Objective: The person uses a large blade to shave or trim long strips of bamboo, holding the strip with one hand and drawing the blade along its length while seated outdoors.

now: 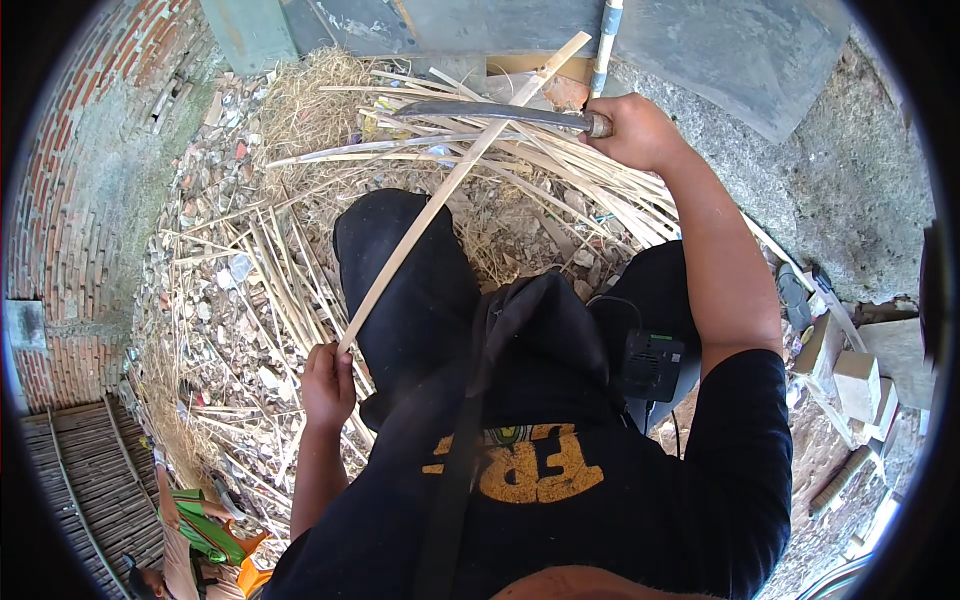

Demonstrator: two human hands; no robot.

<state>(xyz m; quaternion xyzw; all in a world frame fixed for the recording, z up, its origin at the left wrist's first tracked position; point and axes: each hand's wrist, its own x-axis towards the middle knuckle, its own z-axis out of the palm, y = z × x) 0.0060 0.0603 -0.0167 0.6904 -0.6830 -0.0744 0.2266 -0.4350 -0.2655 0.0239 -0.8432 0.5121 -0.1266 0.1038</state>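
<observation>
Strip (432,214) has its near end pinched in the left hand (328,385); the closed right hand (630,132) grips a knife (465,110) crossing the strip's far part.

Black shirt (650,510), orange lettering (545,478), black trousers (405,250)

This looks like a rough outdoor work yard: the ground (195,340) is bare rubble, with dry straw (310,115) at eleven o'clock and heaped pale strips (605,185) near one. A weathered brick wall (75,215) stands at nine to ten, a slatted panel (85,490) at eight, a stained concrete wall (825,190) at two.
</observation>
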